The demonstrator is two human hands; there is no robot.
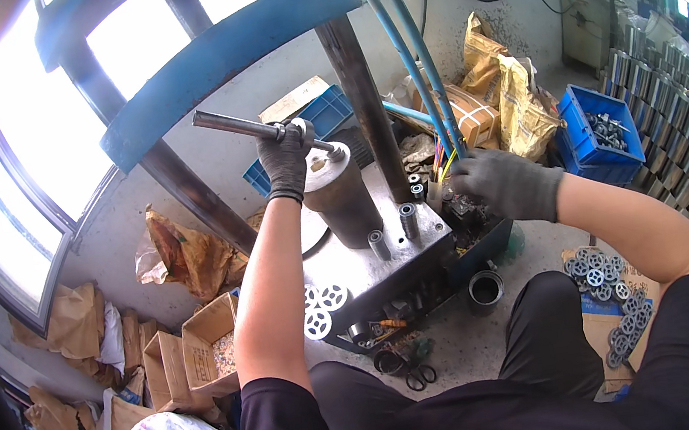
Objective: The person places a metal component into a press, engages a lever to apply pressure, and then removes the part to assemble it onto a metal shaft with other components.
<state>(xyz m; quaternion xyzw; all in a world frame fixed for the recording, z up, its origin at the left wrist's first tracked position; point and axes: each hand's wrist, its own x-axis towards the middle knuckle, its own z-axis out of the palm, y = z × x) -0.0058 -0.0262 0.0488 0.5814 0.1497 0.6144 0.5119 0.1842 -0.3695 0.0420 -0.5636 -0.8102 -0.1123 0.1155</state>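
In my left hand (287, 164), grey-gloved and closed, is a long metal rod (232, 125). The rod slants over a thick metal cylinder (345, 202), its lower end near the cylinder's top. My right hand (513, 184), also gloved, is at the right by two blue pipes and some thin coloured sticks (445, 166). Its fingers are curled; what they hold, if anything, is hidden. The cylinder stands on a steel press table (417, 245). Small ribbed metal sleeves (409, 221) stand on the table near its right edge. Several spoked discs (317, 323) lie at its left front corner.
A blue press frame (213, 55) with dark columns rises over the table. Blue bins (597, 132) of metal parts and stacked metal tubes (668, 115) are at the right. Open cardboard boxes (207, 343) stand at the left. A dark cup (485, 290) and scissors (421, 377) are on the floor.
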